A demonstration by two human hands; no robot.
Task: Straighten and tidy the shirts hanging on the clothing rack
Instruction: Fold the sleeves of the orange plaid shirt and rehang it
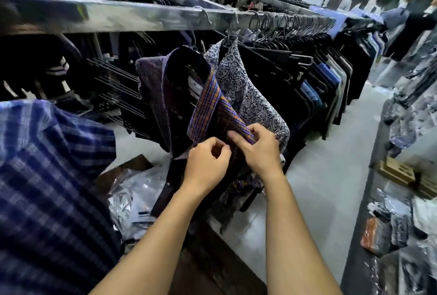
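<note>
A purple and orange plaid shirt [170, 96] hangs on a black hanger from the shiny metal rail [132, 16], its front open below the collar. My left hand [205, 164] pinches the shirt's left front edge near a button. My right hand [257, 148] grips the folded-back right front edge, which shows its brighter plaid side. Right behind it hangs a white shirt with a dark leaf print [246, 91]. Past that, a long row of dark and blue shirts [314, 86] fills the rail.
A blue checked shirt [47, 188] hangs close at the left. Plastic-wrapped packs [134, 197] and cardboard lie on the floor under the rail. A dark table [369, 235] with wrapped garments runs along the right, with a grey floor aisle [326, 171] between. Mannequins stand far back.
</note>
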